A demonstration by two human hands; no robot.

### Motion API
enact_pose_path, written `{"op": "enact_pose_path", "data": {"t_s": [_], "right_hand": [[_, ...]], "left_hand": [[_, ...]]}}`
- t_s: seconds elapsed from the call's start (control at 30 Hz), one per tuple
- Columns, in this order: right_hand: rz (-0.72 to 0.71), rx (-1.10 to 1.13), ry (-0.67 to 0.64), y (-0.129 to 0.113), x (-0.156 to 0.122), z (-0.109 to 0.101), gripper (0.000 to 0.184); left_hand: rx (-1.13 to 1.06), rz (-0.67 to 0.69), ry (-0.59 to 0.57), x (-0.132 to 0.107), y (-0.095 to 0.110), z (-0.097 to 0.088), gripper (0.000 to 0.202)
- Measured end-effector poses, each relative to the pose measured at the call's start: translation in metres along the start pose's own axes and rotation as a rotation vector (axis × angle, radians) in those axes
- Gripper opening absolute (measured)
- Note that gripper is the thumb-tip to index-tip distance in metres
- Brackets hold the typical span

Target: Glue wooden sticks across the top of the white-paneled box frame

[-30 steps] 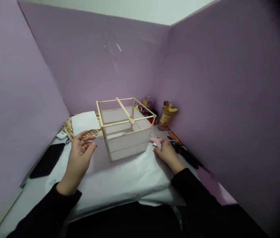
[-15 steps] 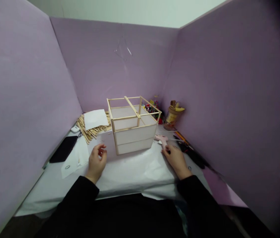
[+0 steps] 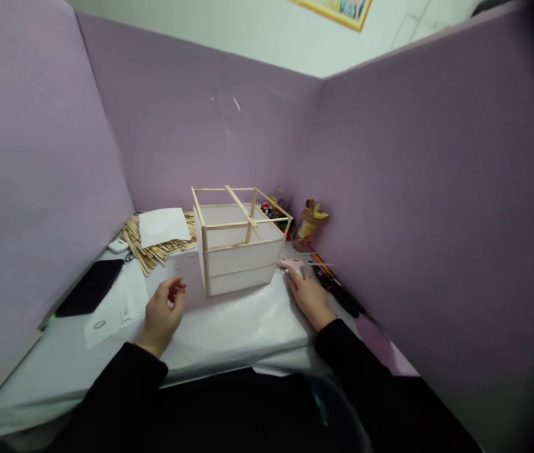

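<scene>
A box-shaped frame of thin wooden sticks point(image 3: 237, 204) stands on the table, with white panels point(image 3: 241, 264) on its lower part and an open lattice above. To its right lies a pink hot glue gun point(image 3: 291, 263) with a white glue stick at its back. My right hand point(image 3: 312, 301) is closed about the glue gun's handle, its forefinger along the body; the other fingers are partly hidden. Left of the frame, my left hand point(image 3: 163, 314) hovers with loosely curled fingers, a gap to the thumb and nothing visible in it.
A pile of wooden sticks point(image 3: 147, 255) lies back left under a white sheet point(image 3: 163, 228). A dark phone or tablet point(image 3: 91, 287) and a white case point(image 3: 118, 245) are at left. A brown cup point(image 3: 308, 229) and black-handled tools point(image 3: 337, 294) stand along the right purple partition point(image 3: 413, 189).
The view has turned to the right, so everything sits further left. My right hand has moved further onto the glue gun, forefinger now along it. My left hand stays curled beside the frame.
</scene>
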State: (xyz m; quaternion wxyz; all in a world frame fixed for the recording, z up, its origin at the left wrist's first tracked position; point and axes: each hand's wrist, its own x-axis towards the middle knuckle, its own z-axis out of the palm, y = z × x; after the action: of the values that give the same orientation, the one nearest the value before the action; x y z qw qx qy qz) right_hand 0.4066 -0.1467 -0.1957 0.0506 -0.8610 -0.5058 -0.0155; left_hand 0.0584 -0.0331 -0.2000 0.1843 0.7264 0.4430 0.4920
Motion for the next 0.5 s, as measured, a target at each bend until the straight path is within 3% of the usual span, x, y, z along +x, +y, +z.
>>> {"op": "enact_pose_path", "data": {"t_s": [0.23,0.5], "right_hand": [[0.149,-0.051,0.048,0.005,-0.014,-0.014,0.05],[0.196,-0.004,-0.079,0.002,-0.004,0.005,0.054]], "left_hand": [[0.006,0.018,-0.008,-0.002,-0.001,0.0,0.028],[0.006,0.021,-0.032,-0.003,0.002,-0.003,0.026]]}}
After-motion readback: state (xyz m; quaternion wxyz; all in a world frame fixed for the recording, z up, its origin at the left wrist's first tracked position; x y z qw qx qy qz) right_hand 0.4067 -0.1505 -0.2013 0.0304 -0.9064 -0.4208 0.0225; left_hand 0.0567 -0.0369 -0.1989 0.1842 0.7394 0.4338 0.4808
